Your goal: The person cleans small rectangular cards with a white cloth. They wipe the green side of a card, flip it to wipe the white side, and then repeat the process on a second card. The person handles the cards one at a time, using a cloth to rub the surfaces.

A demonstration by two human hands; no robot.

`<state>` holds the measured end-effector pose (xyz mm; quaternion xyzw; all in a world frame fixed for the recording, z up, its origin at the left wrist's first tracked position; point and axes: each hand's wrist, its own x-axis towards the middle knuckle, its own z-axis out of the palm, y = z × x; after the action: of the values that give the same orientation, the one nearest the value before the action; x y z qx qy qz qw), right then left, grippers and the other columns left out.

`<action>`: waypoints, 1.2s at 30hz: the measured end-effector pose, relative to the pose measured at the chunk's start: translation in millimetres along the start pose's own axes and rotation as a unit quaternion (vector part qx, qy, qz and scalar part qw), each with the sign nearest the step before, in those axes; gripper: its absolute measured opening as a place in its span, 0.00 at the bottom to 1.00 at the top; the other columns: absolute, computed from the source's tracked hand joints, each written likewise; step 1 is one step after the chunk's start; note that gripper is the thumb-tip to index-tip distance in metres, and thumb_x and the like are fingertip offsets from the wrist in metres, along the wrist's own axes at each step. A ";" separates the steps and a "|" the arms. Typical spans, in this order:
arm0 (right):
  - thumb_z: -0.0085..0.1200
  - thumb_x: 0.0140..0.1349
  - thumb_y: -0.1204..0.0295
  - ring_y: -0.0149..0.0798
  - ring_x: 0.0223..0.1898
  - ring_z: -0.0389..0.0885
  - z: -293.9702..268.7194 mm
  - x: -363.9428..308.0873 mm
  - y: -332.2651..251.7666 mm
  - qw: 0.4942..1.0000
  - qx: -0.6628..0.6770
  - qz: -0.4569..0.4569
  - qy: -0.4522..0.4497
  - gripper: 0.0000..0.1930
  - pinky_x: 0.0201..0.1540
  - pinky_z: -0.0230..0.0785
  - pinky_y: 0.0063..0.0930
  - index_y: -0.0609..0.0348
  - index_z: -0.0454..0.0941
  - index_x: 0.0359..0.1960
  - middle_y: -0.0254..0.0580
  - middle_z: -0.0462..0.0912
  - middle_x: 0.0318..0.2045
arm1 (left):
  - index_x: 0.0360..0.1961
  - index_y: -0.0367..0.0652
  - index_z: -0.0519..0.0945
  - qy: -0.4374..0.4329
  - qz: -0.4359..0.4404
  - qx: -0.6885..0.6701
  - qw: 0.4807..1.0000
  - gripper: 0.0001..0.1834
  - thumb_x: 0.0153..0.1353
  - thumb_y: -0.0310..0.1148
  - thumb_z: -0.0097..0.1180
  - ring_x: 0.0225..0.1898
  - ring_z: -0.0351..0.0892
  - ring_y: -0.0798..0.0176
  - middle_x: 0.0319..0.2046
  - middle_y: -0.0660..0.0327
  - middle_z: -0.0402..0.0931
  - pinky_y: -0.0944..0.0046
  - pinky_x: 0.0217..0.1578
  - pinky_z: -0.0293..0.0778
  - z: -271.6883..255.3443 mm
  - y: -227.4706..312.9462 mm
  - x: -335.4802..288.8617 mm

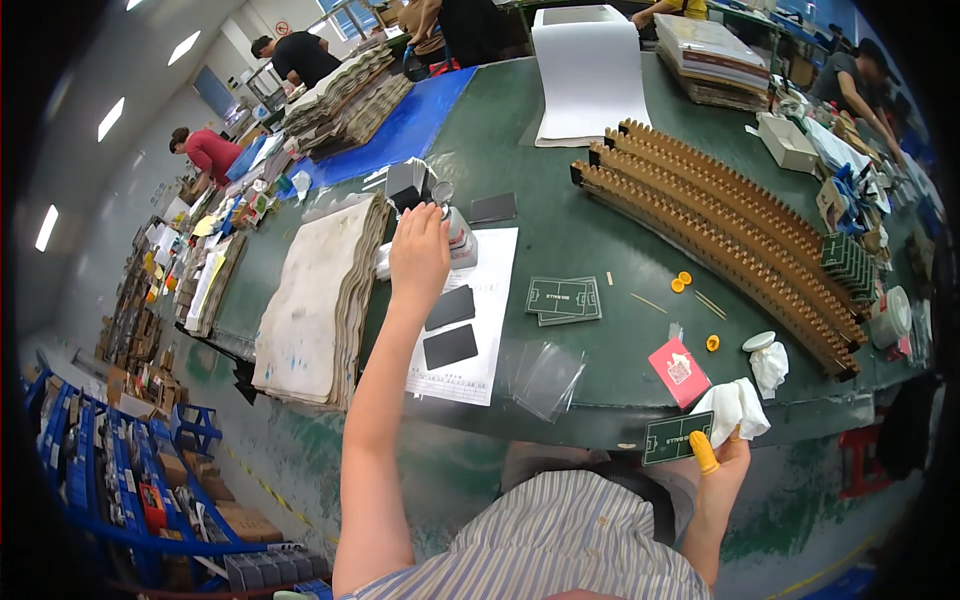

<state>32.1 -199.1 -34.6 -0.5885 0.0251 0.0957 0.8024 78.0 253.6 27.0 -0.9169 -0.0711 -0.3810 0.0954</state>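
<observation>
My left hand [420,250] reaches forward with its fingers stretched out, against or just beside a grey-white bottle [461,243] with a round metal piece at its top. The hand covers part of the bottle, and whether it touches is hard to tell. Close to my body, my right hand [726,465] grips a green plate [668,438] printed with a white playing-field pattern. A yellow finger cot [703,452] covers its thumb, which presses on the plate's end. A crumpled white cloth [738,412] is bunched in the same hand, behind the plate.
Similar green plates [565,300] lie mid-table. Dark plates [450,347] rest on a printed sheet [478,385], near clear sleeves [547,380]. Long notched wooden racks [700,215] stretch along the right. A stack of stained boards [315,300] stands left; a red packet [678,370] and yellow finger cots [681,282] lie right.
</observation>
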 end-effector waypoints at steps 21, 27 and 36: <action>0.63 0.52 0.81 0.26 0.35 0.77 10.0 1.4 6.9 0.997 0.022 -0.078 0.019 0.28 0.32 0.71 0.16 0.68 0.67 0.56 0.38 0.78 0.40 | 0.49 0.35 0.72 0.026 -0.207 -0.313 0.927 0.23 0.53 0.32 0.62 0.43 0.75 0.52 0.43 0.52 0.73 0.60 0.47 0.70 16.8 -10.3 3.3; 0.61 0.53 0.82 0.29 0.41 0.77 3.5 0.7 1.0 0.998 0.004 -0.055 0.014 0.29 0.37 0.72 0.17 0.68 0.64 0.58 0.39 0.76 0.45 | 0.41 0.38 0.80 0.088 -0.100 -0.145 0.981 0.10 0.57 0.27 0.56 0.52 0.73 0.53 0.45 0.54 0.78 0.58 0.53 0.67 19.3 -8.1 -4.3; 0.60 0.51 0.86 0.34 0.52 0.72 -8.6 5.9 8.2 0.996 0.035 -0.083 0.008 0.31 0.55 0.67 0.28 0.68 0.63 0.59 0.40 0.73 0.52 | 0.39 0.35 0.80 0.082 -0.177 -0.316 0.929 0.08 0.63 0.25 0.51 0.25 0.75 0.69 0.30 0.59 0.79 0.71 0.27 0.69 -13.2 25.9 0.8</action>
<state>37.0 -204.1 -45.8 -0.5610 -0.0140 0.0234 0.8274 74.8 225.5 33.5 -0.8379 -0.1000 -0.4681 -0.2624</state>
